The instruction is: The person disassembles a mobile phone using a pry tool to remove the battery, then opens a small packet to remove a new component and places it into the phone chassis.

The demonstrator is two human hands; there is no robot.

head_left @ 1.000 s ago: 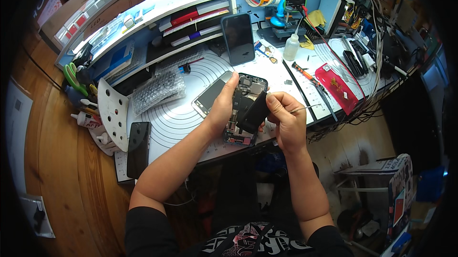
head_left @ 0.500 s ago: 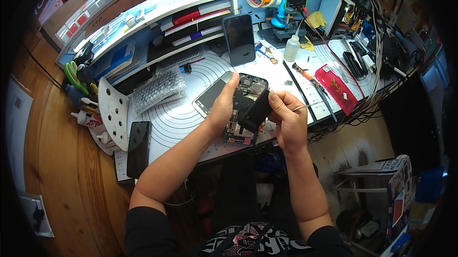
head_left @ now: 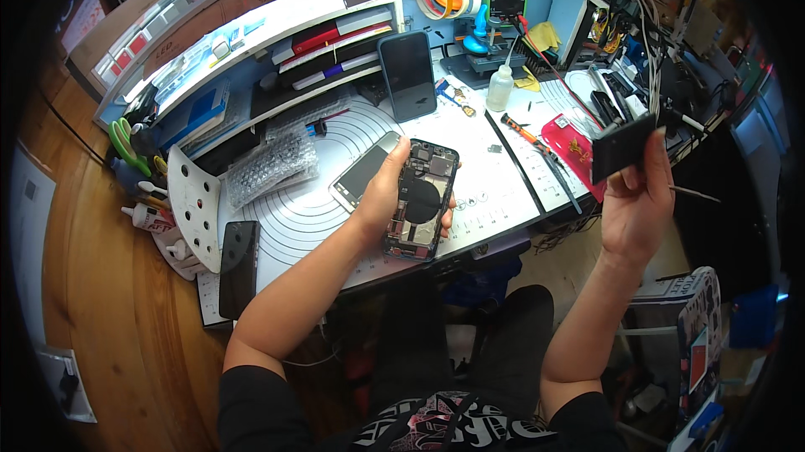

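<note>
Your left hand [head_left: 392,192] is wrapped around an opened phone body [head_left: 422,200], back cover off and its boards and round coil showing, held just above the near edge of the surface [head_left: 503,192] over the white mat with ring markings [head_left: 293,200]. Your right hand [head_left: 637,200] is off past the right edge of the surface, its grip pinched on a flat black rectangular part [head_left: 622,147] raised clear of everything; a thin rod [head_left: 694,194] pokes out to the right of that hand, though you cannot tell whether the fingers hold it too.

By the look of it, you are in the middle of taking the phone apart: one flat piece is out and well apart from the body. The next move probably calls for a safe spot for that part, perhaps a bare patch of the mat away from the red tray [head_left: 579,150] and the orange-handled screwdriver [head_left: 524,132]. Keep the left hand steady and the body level, since loose pieces inside could slide. A second phone [head_left: 364,171] lies face up just behind your left hand, and a dark one [head_left: 407,76] leans upright near the back edge.
</note>
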